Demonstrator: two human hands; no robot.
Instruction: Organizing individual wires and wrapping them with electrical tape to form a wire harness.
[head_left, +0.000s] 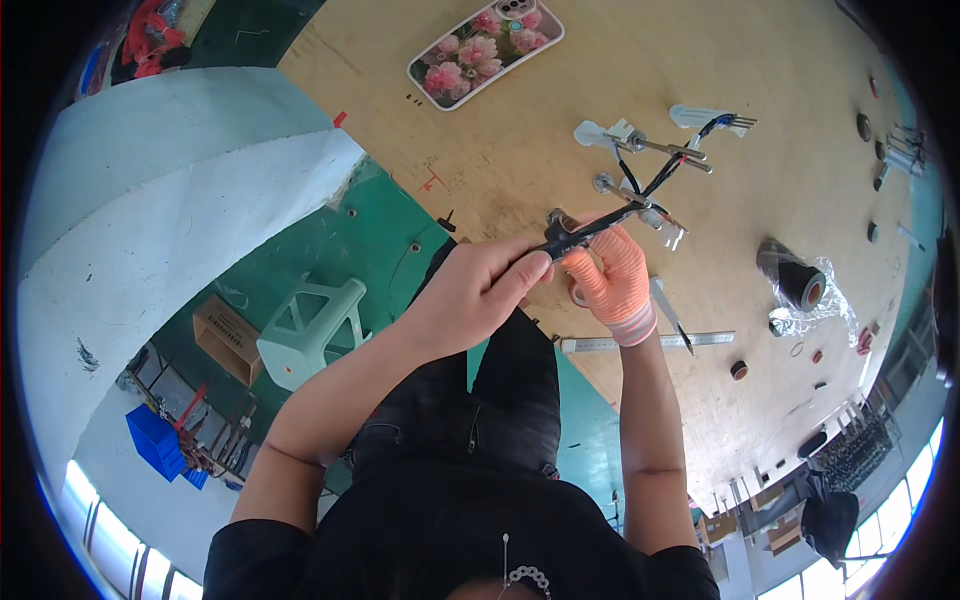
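Pale wooden tabletop [520,160] over a green floor [400,265], near edge slanting past the lap. Just inside that edge, a black cable bundle [618,213], running inward from the hands and splitting into branches among metal posts [685,152], with white plugs [593,134] close by. Left hand [480,290] bare and closed round the near end of the bundle, thumb pressed along the top. Right hand [615,280] in an orange glove, half curled against the bundle; fingertips partly hidden, so cannot tell whether gripping the bundle or merely touching it.

To work well here, keep the bundle straight and lightly taut between left hand and posts, without dragging on the branches. Best to hold close to the spot being worked, pressing evenly and checking for twists. Mind the pointed tool [662,298] beside the right wrist, and the metal ruler [700,339], reaching inward from the near edge.

Farther in, a black roll [797,285] in clear plastic. Toward the tabletop's left corner, a phone [490,50] in a flowered case. Beyond the near edge, down on the floor, a pale green stool [315,335].
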